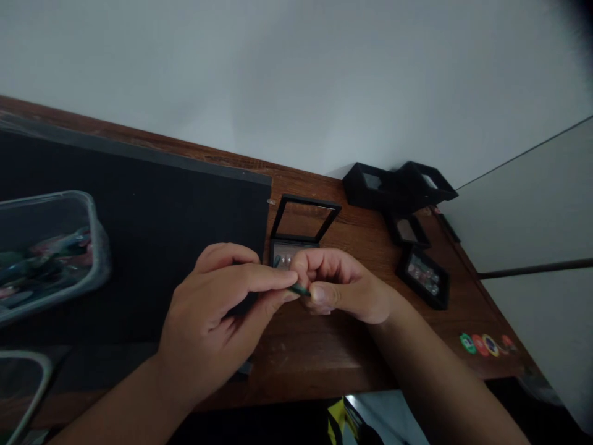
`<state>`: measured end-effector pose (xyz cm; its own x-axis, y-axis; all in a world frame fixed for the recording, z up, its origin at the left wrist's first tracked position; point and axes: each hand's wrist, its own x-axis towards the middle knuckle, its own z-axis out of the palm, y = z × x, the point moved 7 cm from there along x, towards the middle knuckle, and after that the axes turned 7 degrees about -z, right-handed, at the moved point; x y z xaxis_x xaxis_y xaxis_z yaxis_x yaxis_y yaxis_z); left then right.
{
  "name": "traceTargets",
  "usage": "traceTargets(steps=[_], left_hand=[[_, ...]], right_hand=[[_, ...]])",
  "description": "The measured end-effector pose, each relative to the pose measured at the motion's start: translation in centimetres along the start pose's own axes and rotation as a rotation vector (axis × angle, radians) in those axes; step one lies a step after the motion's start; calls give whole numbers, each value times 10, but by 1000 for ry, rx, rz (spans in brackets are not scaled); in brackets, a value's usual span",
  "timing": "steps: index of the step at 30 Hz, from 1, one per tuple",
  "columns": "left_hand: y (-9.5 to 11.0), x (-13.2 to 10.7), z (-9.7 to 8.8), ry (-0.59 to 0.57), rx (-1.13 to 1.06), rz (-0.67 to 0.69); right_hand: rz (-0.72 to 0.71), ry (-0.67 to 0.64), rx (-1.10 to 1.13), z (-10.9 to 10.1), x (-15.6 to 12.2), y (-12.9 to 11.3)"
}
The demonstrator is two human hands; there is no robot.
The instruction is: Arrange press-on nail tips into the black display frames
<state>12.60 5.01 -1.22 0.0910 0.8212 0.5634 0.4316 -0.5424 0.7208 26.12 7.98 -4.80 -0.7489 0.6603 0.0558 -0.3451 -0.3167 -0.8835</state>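
Observation:
My left hand [217,315] pinches a small dark green piece [300,289] between thumb and forefinger. The thumb and curled fingers of my right hand [338,285] close on the piece's other end, its pointed tip near the thumb. What kind of piece it is I cannot tell. Just behind the hands, a small black case [306,219] stands with its clear-windowed lid raised. Several small shiny pieces [283,260] show inside it, and my right hand hides part of its base.
At the left, a clear plastic tub [95,241] of mixed small pieces rests on a black mat [185,216]. Black boxes [389,185] stand by the wall at the right. A windowed case [424,277] of shiny pieces and several coloured round discs [490,345] lie on the wooden table [319,358].

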Motion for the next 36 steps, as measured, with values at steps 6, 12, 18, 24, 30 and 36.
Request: traceTargets(steps=[6, 12, 18, 24, 30, 36], left_hand=[[0, 0, 0, -5, -4, 0], [1, 1, 0, 0, 4, -12], [-3, -1, -2, 6, 15, -27], [-3, -1, 0, 0, 29, -30], [0, 1, -1, -1, 1, -21], [0, 0, 0, -20, -8, -24]], right_hand=[[6, -1, 18, 2, 0, 0], [8, 30, -18, -1, 0, 0], [23, 88, -97, -5, -1, -1], [40, 117, -138, -8, -2, -3], [37, 100, -116, -5, -3, -2], [41, 75, -91, -2, -4, -2]])
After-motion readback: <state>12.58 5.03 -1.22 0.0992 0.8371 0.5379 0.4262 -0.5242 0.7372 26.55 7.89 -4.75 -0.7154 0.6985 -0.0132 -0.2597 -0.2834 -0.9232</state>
